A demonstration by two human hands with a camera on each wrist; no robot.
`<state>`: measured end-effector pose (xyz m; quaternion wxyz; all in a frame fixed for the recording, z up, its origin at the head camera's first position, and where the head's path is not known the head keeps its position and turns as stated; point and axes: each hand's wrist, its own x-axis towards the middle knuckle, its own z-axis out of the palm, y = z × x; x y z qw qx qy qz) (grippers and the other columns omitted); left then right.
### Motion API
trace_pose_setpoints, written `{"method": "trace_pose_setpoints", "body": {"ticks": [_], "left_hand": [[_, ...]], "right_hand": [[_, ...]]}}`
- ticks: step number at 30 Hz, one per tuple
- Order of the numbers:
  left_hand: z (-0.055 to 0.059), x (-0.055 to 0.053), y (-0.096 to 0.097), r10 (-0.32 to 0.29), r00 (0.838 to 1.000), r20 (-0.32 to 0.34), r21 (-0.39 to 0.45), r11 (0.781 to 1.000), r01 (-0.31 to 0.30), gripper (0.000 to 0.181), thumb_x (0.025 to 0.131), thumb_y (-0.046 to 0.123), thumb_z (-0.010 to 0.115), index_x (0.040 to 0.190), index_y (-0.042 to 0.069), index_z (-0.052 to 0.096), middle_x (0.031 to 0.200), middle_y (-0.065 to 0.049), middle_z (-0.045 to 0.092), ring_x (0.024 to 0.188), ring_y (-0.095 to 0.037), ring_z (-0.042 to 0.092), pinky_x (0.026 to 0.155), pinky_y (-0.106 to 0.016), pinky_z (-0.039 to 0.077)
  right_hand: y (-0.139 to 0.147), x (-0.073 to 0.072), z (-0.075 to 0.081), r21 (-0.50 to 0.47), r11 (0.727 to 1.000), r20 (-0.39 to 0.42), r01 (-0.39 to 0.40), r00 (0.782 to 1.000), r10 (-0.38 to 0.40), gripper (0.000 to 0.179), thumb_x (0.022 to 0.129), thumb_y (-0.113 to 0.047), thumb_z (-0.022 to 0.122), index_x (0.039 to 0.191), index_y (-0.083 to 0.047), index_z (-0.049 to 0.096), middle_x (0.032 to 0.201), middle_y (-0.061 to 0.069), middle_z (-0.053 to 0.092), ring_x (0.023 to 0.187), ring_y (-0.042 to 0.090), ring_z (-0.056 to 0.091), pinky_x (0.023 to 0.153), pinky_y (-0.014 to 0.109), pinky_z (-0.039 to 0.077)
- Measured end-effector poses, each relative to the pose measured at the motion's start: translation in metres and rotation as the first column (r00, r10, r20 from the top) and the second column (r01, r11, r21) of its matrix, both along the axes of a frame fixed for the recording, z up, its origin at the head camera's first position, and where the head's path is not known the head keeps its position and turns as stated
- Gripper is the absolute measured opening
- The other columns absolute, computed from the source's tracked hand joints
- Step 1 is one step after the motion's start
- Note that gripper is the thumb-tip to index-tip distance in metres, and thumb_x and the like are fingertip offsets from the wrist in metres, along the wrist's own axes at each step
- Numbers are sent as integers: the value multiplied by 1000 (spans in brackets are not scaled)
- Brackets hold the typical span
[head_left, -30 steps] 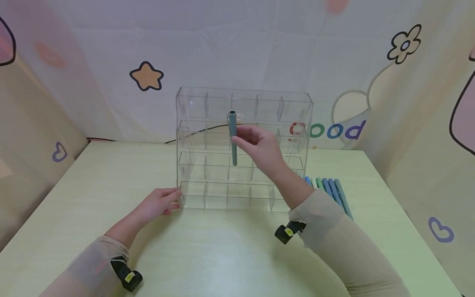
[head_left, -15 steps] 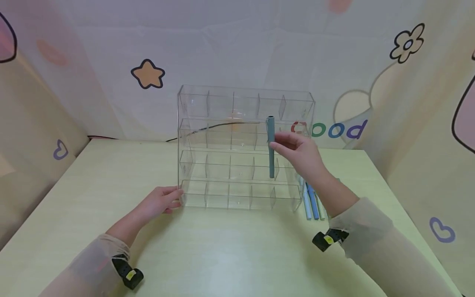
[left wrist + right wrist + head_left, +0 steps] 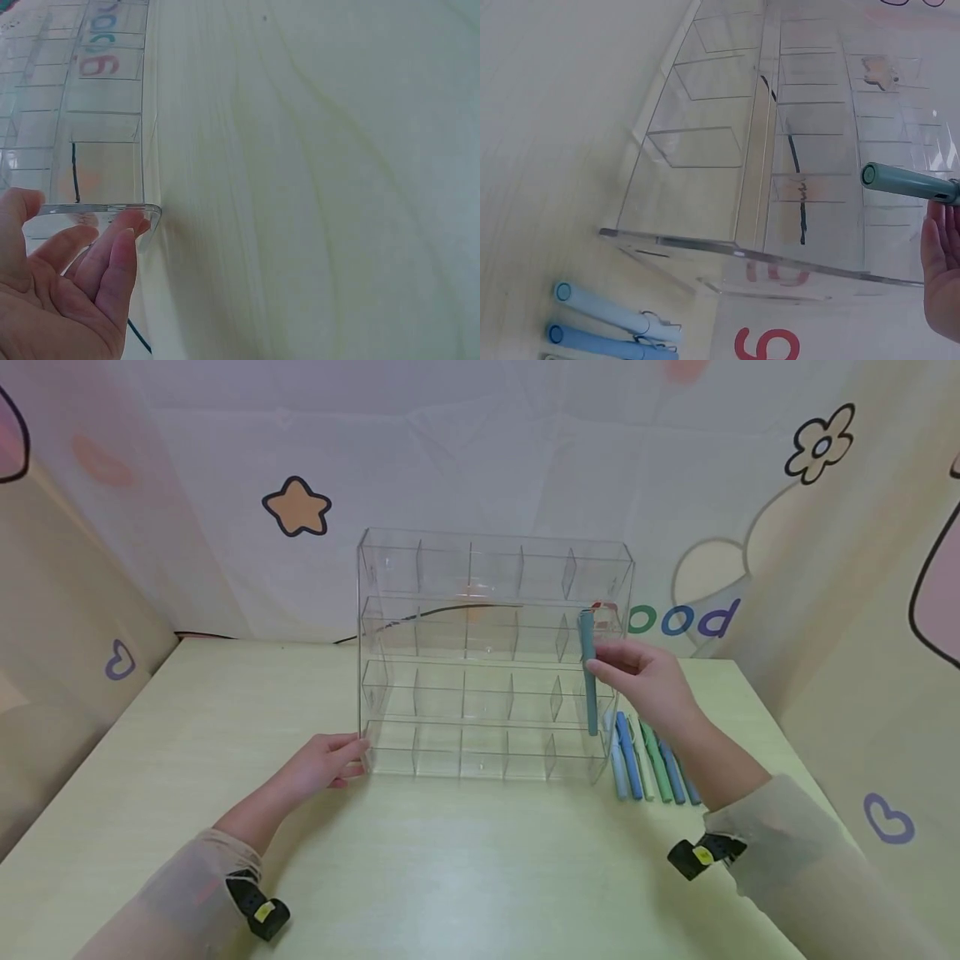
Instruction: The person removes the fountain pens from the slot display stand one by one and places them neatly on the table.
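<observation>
A clear acrylic rack (image 3: 487, 703) with stepped tiers of compartments stands upright on the table. At its lower left edge, my left hand (image 3: 324, 762) holds the side panel, the thumb at the front edge and the fingers against the outer face (image 3: 101, 259). My right hand (image 3: 648, 681) pinches a capped teal pen (image 3: 588, 672) near its middle, thumb facing me. The pen is nearly vertical and overlaps the rightmost column of the rack in the head view. In the right wrist view, one round end of the teal pen (image 3: 900, 180) points toward the rack.
Several blue, green and pale pens (image 3: 648, 760) lie side by side right of the rack, partly under my right forearm. A light wooden table (image 3: 450, 877) bears everything. Behind it hangs a printed cloth (image 3: 487, 460), and a dark cable (image 3: 442, 612) shows through the rack.
My right hand has carried the teal pen rightward and slightly down, from the rack's middle to its rightmost column. The row of pens shows more fully. My left hand stays at the rack's edge.
</observation>
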<state>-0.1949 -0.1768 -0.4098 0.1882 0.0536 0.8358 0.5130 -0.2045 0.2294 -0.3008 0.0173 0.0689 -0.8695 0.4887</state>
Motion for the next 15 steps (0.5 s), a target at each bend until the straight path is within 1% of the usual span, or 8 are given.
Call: {"method": "trace_pose_setpoints", "body": {"ticks": [2, 6, 8, 12, 15], "left_hand": [[0, 0, 0, -1, 1000, 1, 0, 1000, 1, 55, 100, 29, 42, 140, -8, 33, 139, -28, 37, 115, -31, 53, 83, -37, 50], [0, -1, -1, -1, 1000, 1, -3, 1000, 1, 55, 100, 30, 42, 140, -8, 33, 139, -27, 37, 114, -31, 54, 82, -36, 50], [0, -2, 0, 0, 1000, -1, -7, 1000, 0, 55, 100, 30, 42, 140, -8, 33, 138, -27, 38, 114, -31, 54, 82, -37, 50], [1, -2, 0, 4, 1000, 0, -11, 1000, -4, 55, 100, 30, 42, 139, -8, 33, 138, -27, 38, 114, -31, 54, 82, -36, 50], [1, -2, 0, 6, 1000, 3, -11, 1000, -6, 56, 100, 30, 42, 139, -8, 34, 137, -27, 39, 114, -31, 54, 82, -36, 50]], "right_hand": [[6, 2, -1, 8, 1000, 12, 8, 1000, -8, 51, 90, -39, 60, 128, -6, 55, 122, 10, 57, 108, 17, 54, 89, 23, 46], [20, 6, -5, 25, 1000, 3, 17, 1000, -17, 50, 90, -38, 60, 128, -5, 55, 122, 12, 58, 104, 15, 56, 86, 19, 46], [27, 7, -7, 41, 999, -1, 28, 1000, -28, 51, 91, -39, 59, 128, -4, 55, 122, 13, 57, 103, 15, 55, 82, 15, 46], [39, 11, -10, 66, 997, 11, 51, 999, -52, 52, 92, -39, 57, 128, -2, 54, 122, 15, 56, 104, 17, 54, 83, 16, 46], [49, 13, -12, 77, 995, 15, 57, 998, -59, 53, 92, -39, 56, 129, -1, 52, 122, 16, 56, 102, 14, 54, 81, 14, 45]]}}
